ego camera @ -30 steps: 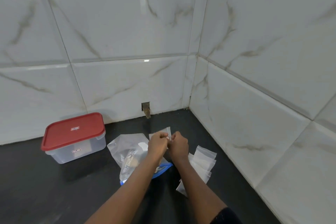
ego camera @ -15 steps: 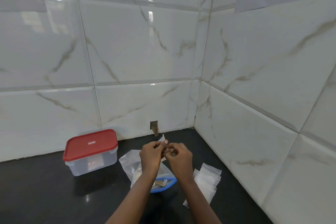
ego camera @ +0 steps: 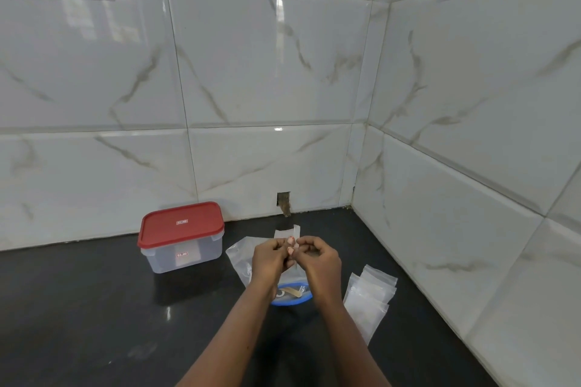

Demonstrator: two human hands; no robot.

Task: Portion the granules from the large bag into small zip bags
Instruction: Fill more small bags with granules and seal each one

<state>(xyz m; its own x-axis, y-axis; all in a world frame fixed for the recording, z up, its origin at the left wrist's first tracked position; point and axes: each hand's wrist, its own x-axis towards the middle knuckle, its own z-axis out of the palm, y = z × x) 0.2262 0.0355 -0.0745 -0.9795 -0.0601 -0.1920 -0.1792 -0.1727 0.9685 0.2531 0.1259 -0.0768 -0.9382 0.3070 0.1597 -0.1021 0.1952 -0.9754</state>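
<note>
Together, left hand [ego camera: 269, 258] and right hand [ego camera: 321, 261] pinch one zip bag [ego camera: 285, 233].

**Q:** Small zip bag [ego camera: 286, 232]: what's its state?
**A:** Clear, flat and upright. You pinch it between your left hand [ego camera: 269, 259] and right hand [ego camera: 321, 261]. Only its top strip shows above your fingers, so I can't tell if the zip is open.

**Q:** Large bag [ego camera: 238, 256]?
**A:** Clear crumpled plastic, lying on the black countertop [ego camera: 94, 308] right under your hands. Its blue end points toward you, and something tan shows through there.

**Q:** The spares?
**A:** The stack of small zip bags [ego camera: 371, 295] is clear and flat, in a fanned overlap. It lies on the countertop to the right of the large bag, near it but apart, beside your right wrist.
</note>
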